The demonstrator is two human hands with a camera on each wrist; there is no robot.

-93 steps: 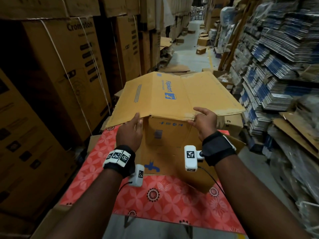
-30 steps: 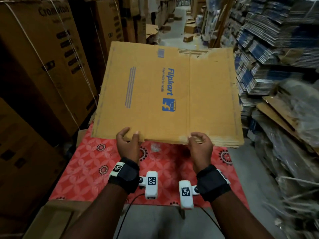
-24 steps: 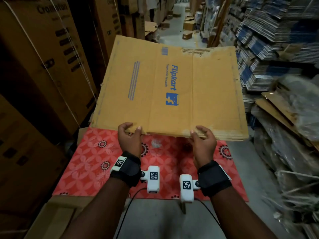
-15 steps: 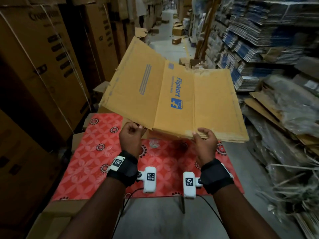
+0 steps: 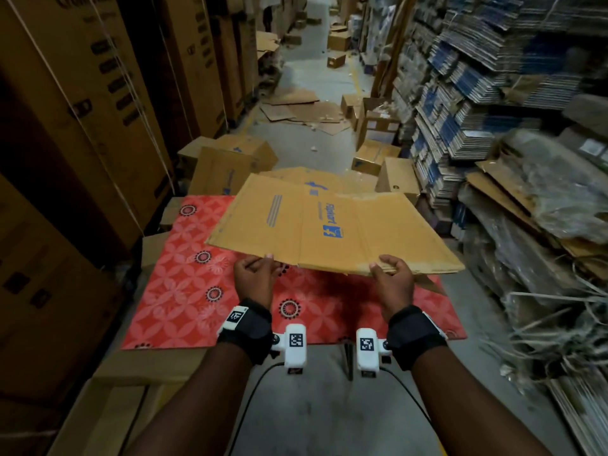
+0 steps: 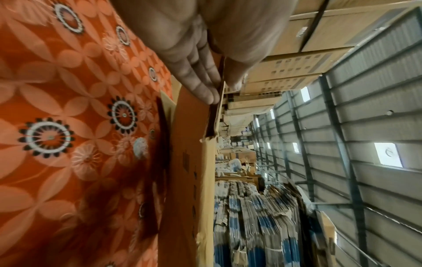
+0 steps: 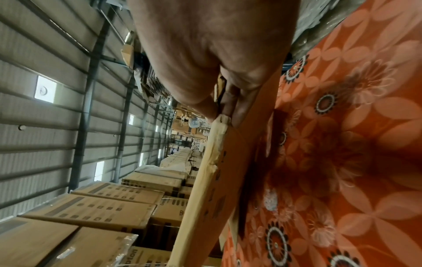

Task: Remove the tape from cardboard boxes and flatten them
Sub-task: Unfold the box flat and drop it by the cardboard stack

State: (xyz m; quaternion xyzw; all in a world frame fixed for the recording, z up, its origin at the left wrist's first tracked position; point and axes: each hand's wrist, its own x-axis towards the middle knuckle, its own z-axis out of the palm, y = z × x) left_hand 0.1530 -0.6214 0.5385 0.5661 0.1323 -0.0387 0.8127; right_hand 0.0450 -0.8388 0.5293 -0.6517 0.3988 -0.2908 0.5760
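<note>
While the left hand (image 5: 255,276) and the right hand (image 5: 391,280) pinch with closed fingers the near edge of the flattened brown cardboard box (image 5: 329,230), it hangs level over the red flowered tabletop (image 5: 171,291), probably to lay it down flat.

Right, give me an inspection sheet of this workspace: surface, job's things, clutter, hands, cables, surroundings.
Surface: table under a red floral cloth.
Job's things: flattened Flipkart box held level above the cloth, near edge frayed; no tape seen on its top face.
Clutter: cardboard boxes beyond the table, loose sheets and scraps on the aisle floor.
Hands: left hand and right hand each grip the box's near edge, thumb on top, fingers underneath.
Cables: black leads hang from the wrist cameras.
Surroundings: tall strapped cartons on the left, stacks of flattened cardboard on the right.
</note>
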